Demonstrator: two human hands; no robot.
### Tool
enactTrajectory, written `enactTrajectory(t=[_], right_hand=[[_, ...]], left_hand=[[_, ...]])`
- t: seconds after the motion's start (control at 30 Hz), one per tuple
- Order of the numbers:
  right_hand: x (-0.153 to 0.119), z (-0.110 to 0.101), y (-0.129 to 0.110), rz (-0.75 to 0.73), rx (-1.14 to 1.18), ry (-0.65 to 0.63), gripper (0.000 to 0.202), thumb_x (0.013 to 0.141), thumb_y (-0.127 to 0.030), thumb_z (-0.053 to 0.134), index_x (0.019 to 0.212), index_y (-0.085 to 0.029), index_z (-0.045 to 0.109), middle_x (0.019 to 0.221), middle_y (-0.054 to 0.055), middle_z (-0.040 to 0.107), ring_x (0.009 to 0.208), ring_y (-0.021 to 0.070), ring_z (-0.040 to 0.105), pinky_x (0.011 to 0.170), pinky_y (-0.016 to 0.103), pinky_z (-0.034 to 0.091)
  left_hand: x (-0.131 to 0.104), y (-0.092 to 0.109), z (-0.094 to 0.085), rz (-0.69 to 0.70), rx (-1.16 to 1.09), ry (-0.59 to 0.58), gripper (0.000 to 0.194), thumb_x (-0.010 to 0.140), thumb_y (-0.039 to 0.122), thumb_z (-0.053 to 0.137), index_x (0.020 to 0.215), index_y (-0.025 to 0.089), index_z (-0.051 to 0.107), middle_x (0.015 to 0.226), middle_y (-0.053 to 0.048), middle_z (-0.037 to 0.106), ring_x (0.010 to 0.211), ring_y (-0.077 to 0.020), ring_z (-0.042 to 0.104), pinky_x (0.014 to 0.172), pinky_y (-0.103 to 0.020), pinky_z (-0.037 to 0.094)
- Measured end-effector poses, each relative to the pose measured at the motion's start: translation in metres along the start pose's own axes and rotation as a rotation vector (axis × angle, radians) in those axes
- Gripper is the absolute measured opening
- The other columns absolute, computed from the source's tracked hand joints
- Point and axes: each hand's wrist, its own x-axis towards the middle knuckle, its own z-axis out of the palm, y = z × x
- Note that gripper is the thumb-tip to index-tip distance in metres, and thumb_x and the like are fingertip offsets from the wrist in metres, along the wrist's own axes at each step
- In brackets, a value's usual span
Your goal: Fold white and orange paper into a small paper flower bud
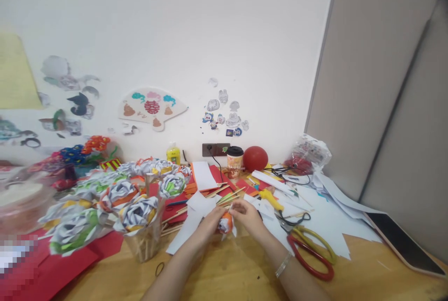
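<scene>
Between my two hands, low over the wooden table, is a small orange and white paper flower (226,223). My left hand (211,221) is closed round its left side. With fingers pinched together, my right hand (246,214) grips the flower's upper right edge. White paper strips (194,226) lie beside and under my left forearm. Several wooden sticks (224,193) are spread just beyond my hands. Finished paper roses (138,212) in white, yellow, orange and green stand in a cup (144,242) to the left.
Scissors (311,254) with red and yellow handles lie right of my right forearm, near a yellow glue gun (271,199). A lidded paper cup (234,163), a red balloon (255,158) and a glue bottle (173,154) stand by the wall. A tablet (406,242) lies far right.
</scene>
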Motion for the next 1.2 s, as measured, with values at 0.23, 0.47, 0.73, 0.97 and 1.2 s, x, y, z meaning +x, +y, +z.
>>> enactTrajectory(t=[0.23,0.47,0.73,0.97,1.2], right_hand=[[0.000,-0.002,0.004,0.058,-0.057,-0.021,0.028,0.058,-0.040,0.070,0.066,-0.015,0.060,0.067,0.004,0.065,0.067,0.0193,0.061,0.067,0.031,0.046],[-0.002,-0.002,0.000,0.067,-0.180,0.064,0.011,0.060,-0.026,0.067,0.062,-0.016,0.062,0.065,0.003,0.065,0.065,0.0195,0.060,0.066,0.031,0.045],[-0.003,-0.004,-0.012,0.105,-0.063,-0.058,0.025,0.059,-0.037,0.069,0.063,-0.017,0.053,0.059,-0.003,0.057,0.057,0.0120,0.053,0.057,0.024,0.041],[-0.008,-0.004,-0.009,0.336,0.003,-0.246,0.027,0.056,-0.034,0.071,0.068,-0.014,0.057,0.056,-0.003,0.056,0.048,0.0080,0.048,0.049,0.020,0.037],[-0.008,-0.005,0.009,0.493,-0.020,-0.375,0.028,0.051,-0.031,0.073,0.067,-0.012,0.059,0.051,-0.003,0.057,0.043,0.0082,0.051,0.046,0.020,0.041]], left_hand=[[0.007,-0.001,0.000,0.138,0.153,0.047,0.029,0.055,0.036,0.070,0.070,0.016,0.057,0.060,0.003,0.056,0.054,-0.0116,0.050,0.053,-0.023,0.037],[0.003,0.006,0.002,0.173,0.247,0.056,0.026,0.052,0.027,0.072,0.074,0.014,0.065,0.078,-0.006,0.066,0.078,-0.0217,0.057,0.072,-0.030,0.041],[-0.002,0.018,-0.008,0.102,0.217,-0.044,0.032,0.061,0.044,0.064,0.068,0.013,0.059,0.062,0.000,0.059,0.059,-0.0135,0.053,0.059,-0.024,0.040],[-0.009,0.015,-0.021,-0.069,0.243,-0.193,0.029,0.054,0.034,0.073,0.070,0.013,0.061,0.056,0.003,0.059,0.050,-0.0088,0.050,0.053,-0.020,0.036],[-0.006,-0.001,-0.025,-0.110,0.351,-0.237,0.022,0.054,0.031,0.070,0.066,0.014,0.062,0.053,0.003,0.059,0.047,-0.0099,0.050,0.049,-0.021,0.037]])
